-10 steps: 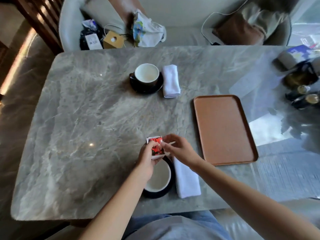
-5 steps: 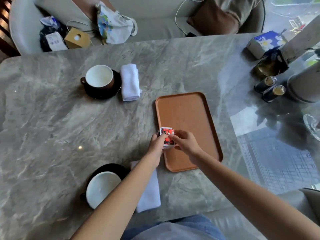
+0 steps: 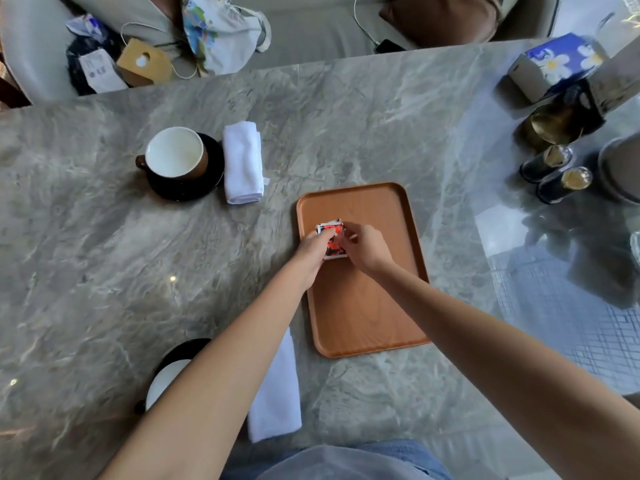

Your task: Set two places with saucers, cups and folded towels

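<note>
Cups, saucers and towels are touched by neither hand; a small red packet [image 3: 332, 239] is pinched between the curled fingers of the left hand [image 3: 311, 251] and right hand [image 3: 367, 249], and has been carried from above the near cup [image 3: 162, 386] to over the wooden tray [image 3: 360, 317]; near cup, near saucer [image 3: 187, 345] and near towel [image 3: 277, 386] lie under the left forearm; far cup [image 3: 175, 155], far saucer [image 3: 209, 181] and far towel [image 3: 242, 162] stand together beyond; both places are judged laid.
</note>
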`<state>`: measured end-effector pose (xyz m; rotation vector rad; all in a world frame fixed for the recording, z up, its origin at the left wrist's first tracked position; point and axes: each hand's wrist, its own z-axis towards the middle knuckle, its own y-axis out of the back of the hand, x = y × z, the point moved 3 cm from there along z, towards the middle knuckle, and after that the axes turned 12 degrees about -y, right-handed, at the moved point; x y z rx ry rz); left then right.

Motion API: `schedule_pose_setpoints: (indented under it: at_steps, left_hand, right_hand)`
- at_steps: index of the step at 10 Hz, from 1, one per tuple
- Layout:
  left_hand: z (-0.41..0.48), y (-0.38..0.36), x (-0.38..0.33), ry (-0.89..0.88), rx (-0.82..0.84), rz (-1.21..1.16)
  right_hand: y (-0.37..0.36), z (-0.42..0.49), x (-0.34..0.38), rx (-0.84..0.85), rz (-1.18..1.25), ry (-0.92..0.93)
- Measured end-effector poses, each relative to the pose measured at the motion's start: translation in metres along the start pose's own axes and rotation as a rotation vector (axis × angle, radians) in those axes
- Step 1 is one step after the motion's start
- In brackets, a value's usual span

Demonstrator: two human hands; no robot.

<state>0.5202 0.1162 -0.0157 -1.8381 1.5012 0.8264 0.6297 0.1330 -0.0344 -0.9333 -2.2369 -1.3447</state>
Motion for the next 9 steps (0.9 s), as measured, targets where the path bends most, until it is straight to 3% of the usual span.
schedule_pose_setpoints:
  at_steps: [2,7,9]
  left_hand:
    - [0.011,0.001,0.001,0.039,-0.023,0.191]
    - [-0.013,0.013,0.002,-0.075,0.036,0.300]
    - [-0.037,0.036,-0.004,-0.137,0.034,0.249]
  right_hand:
    - [-0.005,0.005,-0.002,-0.051,-0.104,0.034]
    - [-0.006,-0.013,0.001,-0.068,-0.069,0.010]
    - [-0.003,-0.028,0.015,-0.157,-0.107,0.105]
